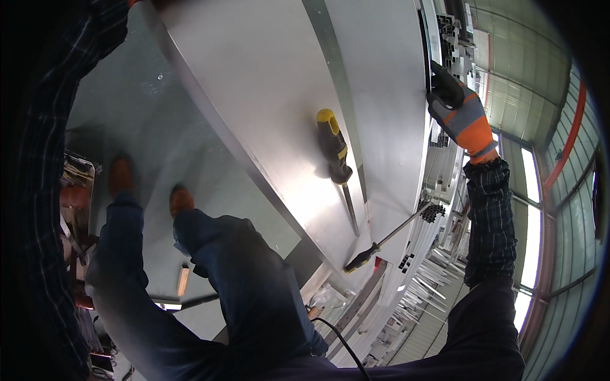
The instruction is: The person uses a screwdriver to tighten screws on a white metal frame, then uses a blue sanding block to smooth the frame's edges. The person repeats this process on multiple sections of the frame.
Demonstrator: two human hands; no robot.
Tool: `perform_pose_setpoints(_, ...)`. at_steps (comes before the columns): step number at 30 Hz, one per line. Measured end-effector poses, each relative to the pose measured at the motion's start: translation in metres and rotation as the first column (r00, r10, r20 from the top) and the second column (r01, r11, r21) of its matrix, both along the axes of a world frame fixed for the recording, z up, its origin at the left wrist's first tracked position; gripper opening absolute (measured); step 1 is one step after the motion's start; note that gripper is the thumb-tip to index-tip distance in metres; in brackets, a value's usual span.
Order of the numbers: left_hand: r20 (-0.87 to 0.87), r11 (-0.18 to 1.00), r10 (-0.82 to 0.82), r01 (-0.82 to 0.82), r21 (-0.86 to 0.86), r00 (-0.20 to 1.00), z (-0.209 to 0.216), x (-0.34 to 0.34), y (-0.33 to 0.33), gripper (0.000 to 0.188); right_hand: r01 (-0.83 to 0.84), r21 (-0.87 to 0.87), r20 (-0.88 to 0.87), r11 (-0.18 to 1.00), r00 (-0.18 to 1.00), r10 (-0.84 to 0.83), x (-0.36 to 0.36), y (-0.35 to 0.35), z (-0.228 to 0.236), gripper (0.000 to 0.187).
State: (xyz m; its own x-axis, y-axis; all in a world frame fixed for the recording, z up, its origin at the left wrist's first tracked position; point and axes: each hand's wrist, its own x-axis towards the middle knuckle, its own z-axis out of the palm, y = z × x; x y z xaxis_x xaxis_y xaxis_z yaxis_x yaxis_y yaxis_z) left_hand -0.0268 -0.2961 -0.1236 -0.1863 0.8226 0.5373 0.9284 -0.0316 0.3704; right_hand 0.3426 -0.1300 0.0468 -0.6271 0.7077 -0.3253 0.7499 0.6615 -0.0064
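Observation:
My right hand [462, 117], in an orange, grey and black glove, closes around a long dark-edged strip [425, 51] at the far right side of a pale metal work surface [254, 82]. Its fingertips are partly hidden behind that edge. Along the left rim runs my left arm in a dark plaid sleeve; only an orange sliver of its glove cuff shows at the top, and the hand itself is out of the picture. A yellow-and-black screwdriver [333, 145] lies on the metal surface. Nearer me lies a second, slimmer screwdriver [362, 259], its shaft pointing right.
A dark groove [333, 57] splits the metal surface lengthwise. Bundles of metal profiles [422, 286] are stacked beyond its right side. A cart with tools [79, 190] stands at the left. On the grey floor [146, 120] are my brown shoes and a small wooden piece [183, 280].

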Motion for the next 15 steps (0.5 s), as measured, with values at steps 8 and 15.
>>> perform_pose_setpoints(8,0.010,1.000,0.013,-0.013,-0.015,1.000,0.001,0.000,-0.001,0.038,0.063,-0.042,0.105,0.997,0.993,-0.058,-0.009,0.003,0.008,0.059)
perform_pose_setpoints(15,-0.012,1.000,-0.008,0.008,0.020,1.000,-0.001,-0.003,0.002,0.038,-0.043,0.089,0.121,0.995,0.992,0.032,-0.014,-0.011,0.005,0.055)
